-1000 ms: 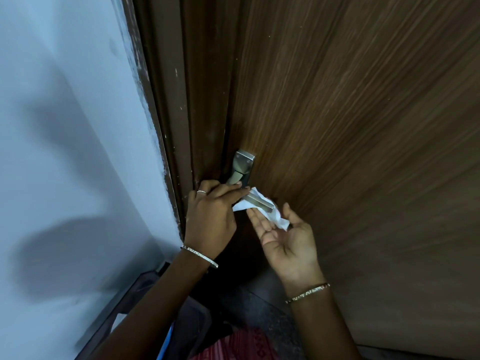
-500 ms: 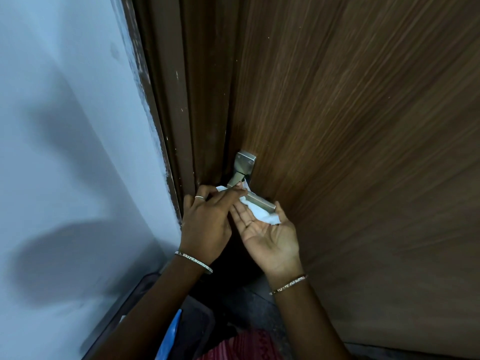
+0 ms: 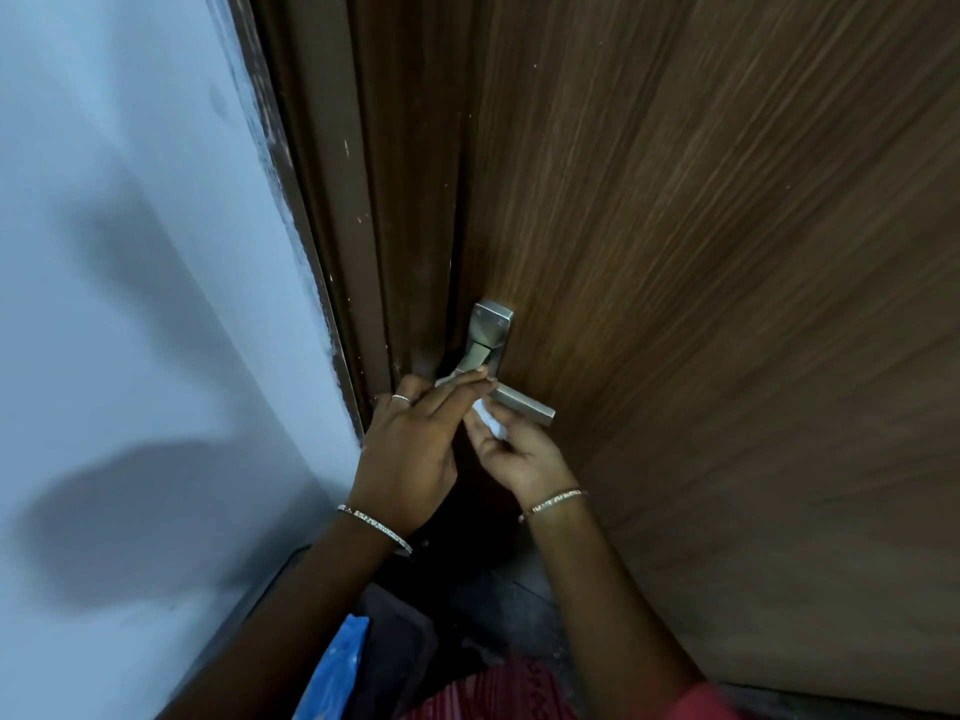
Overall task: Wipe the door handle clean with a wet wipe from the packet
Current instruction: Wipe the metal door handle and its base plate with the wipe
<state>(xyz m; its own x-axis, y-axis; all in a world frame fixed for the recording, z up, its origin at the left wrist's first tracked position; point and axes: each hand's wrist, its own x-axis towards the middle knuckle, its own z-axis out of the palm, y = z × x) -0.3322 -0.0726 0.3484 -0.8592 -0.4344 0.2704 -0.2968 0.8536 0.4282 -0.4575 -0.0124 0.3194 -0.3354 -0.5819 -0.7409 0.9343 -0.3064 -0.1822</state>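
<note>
Centre frame: L hand (image 3: 410, 441) lies flat-fingered on door handle (image 3: 524, 405), not clenched; R hand (image 3: 519, 457) just below grasps white wipe (image 3: 491, 424).

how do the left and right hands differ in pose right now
Left hand shows its back, fingers straight over the handle; right hand shows its palm, fingers curled on the wipe below it. Left wears a ring; right shows none. Both wear a bangle.
</note>
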